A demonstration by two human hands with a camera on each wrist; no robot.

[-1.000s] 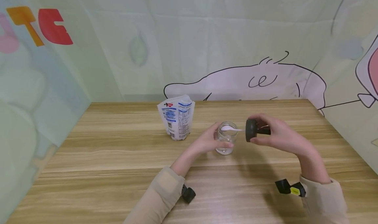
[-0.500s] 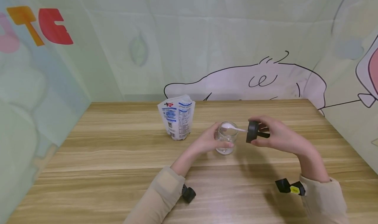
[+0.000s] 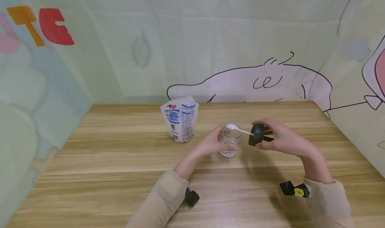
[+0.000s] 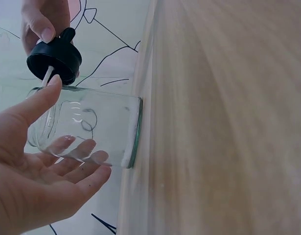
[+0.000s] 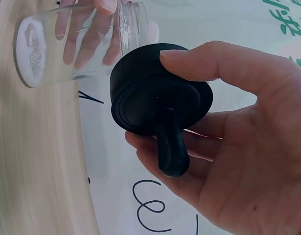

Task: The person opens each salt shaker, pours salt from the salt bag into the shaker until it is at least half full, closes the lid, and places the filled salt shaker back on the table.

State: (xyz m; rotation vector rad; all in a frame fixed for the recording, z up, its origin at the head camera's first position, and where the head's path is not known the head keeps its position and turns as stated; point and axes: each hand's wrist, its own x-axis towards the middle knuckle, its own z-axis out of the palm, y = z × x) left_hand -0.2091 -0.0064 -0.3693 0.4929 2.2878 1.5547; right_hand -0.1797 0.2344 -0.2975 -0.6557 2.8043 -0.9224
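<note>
My left hand (image 3: 210,144) holds a clear glass jar (image 4: 108,120) upright on the table, thumb on the near side and fingers round the far side. White grainy powder (image 5: 34,51) covers the jar's bottom. With thumb and fingers, my right hand (image 3: 285,138) grips the rim of a black lid (image 5: 135,93), tipped on its side to the right of the jar. A black handle (image 5: 172,149) sticks out of the lid's top. From its underside a white spoon (image 3: 232,127) reaches over the jar's mouth; whether its bowl touches the rim I cannot tell.
Printed white pouches (image 3: 181,121) stand on the wooden table (image 3: 120,154) to the left of the jar. A printed cloth backdrop (image 3: 192,54) rises behind the table and along its sides. Small black devices (image 3: 191,198) are fixed at both sleeve cuffs.
My right hand has tilted the lid, so the spoon slants more and its bowl sits slightly higher at the jar's mouth. My left hand and the jar have stayed in place.
</note>
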